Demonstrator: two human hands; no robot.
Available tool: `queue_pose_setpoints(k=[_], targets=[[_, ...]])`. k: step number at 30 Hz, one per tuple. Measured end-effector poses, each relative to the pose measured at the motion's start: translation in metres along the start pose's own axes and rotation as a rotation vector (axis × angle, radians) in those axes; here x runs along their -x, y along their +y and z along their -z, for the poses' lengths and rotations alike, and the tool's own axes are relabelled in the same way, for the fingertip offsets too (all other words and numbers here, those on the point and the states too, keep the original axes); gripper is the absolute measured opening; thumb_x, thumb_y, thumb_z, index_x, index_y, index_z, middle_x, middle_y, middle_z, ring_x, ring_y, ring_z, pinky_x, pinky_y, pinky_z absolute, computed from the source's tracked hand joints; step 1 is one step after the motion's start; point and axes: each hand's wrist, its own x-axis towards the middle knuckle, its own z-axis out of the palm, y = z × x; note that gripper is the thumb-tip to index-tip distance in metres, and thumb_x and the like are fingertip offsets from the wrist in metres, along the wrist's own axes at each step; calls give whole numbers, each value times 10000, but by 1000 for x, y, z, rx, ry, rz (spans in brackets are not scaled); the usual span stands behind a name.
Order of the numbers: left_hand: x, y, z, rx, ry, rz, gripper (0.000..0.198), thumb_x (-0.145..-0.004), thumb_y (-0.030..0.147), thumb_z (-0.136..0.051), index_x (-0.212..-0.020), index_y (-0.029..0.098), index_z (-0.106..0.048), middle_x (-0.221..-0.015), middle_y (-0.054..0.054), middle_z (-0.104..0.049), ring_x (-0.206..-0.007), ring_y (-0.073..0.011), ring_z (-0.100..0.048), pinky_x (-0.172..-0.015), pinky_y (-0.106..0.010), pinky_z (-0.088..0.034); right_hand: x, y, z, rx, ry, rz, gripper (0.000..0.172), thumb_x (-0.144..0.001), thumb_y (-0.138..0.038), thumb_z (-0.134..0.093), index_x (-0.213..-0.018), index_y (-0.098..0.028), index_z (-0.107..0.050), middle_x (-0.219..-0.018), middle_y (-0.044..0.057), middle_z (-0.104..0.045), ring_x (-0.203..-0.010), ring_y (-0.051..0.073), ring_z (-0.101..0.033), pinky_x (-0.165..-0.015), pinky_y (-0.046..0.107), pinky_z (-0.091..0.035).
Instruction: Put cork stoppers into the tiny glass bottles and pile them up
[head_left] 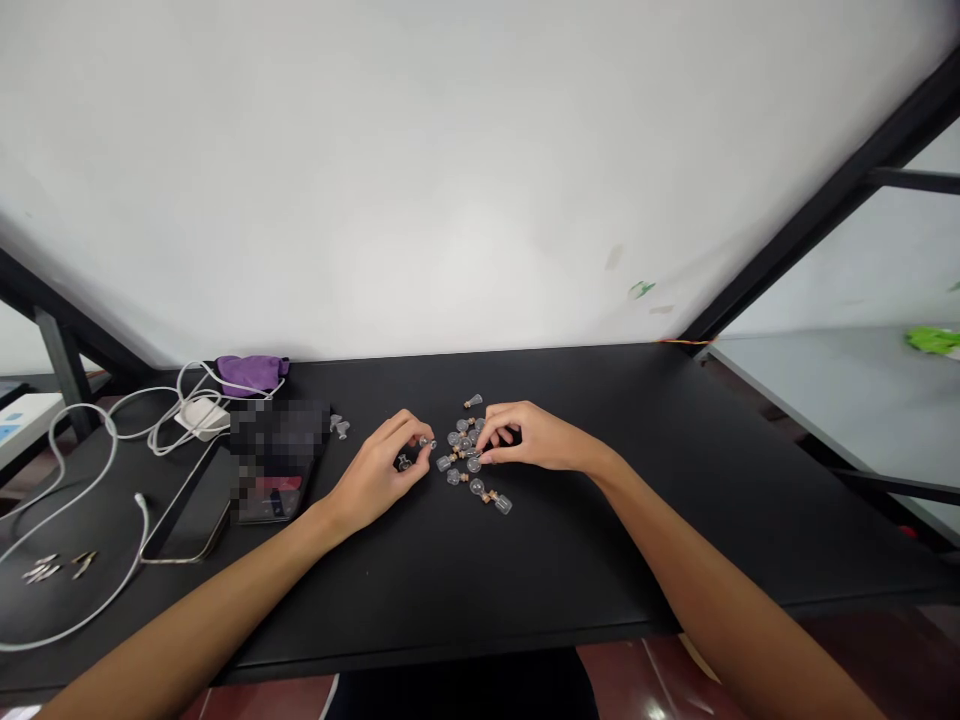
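Between the thumb and index finger of my left hand [381, 468] is a tiny clear glass bottle [426, 442]. Another small glass piece [405, 462] lies by that hand's palm, partly hidden by the fingers. My right hand [521, 435] reaches into the right side of a loose pile of miniature glass bottles [462, 438] with cork stoppers. Its thumb and fingertips are pinched together beside a round bottle [474, 464]; what sits between them is too small to make out. Nearer to me lie a corked rectangular bottle [503, 505] and a round bottle [477, 487].
Several glass pieces [340, 427] lie left of my left hand. Farther left are two phones [187, 505] [274, 500], a white charger [202, 416] with its looping cable [142, 520], a purple pouch [251, 374] and small metal bits [45, 570]. A white wall [450, 200] backs the black table [420, 600].
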Motion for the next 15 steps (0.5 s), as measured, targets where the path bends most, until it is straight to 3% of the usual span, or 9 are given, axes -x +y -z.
queue_pose_setpoints(k=[6, 10, 15], targets=[[1, 2, 1, 2, -30, -4, 110, -987, 139, -541, -1039, 222, -591, -945, -17, -582, -841, -142, -572, -820, -281, -473, 14, 6, 27, 21, 113, -128, 299, -871, -506, -740, -873, -207, -744, -688, -19, -514, -628, 136, -431, -578, 285, -357], [1, 4, 2, -12, -53, -3, 100, -1008, 166, -528, -1056, 216, -600, -948, -28, -598, -855, -153, -575, -826, -295, -474, 24, 13, 45, 61, 41, -216, 333, -838, -532, -757, -876, -201, -739, -652, -22, -521, -606, 135, -439, -560, 280, -350], [2, 5, 2, -10, -54, -4, 103, -1010, 181, -529, -1060, 211, -613, -956, -40, -614, -861, -161, -582, -826, -302, -486, 26, 15, 49, 57, -73, -246, 363, -820, -564, -763, -913, -213, -770, -665, -8, -549, -624, 150, -474, -562, 284, -365]])
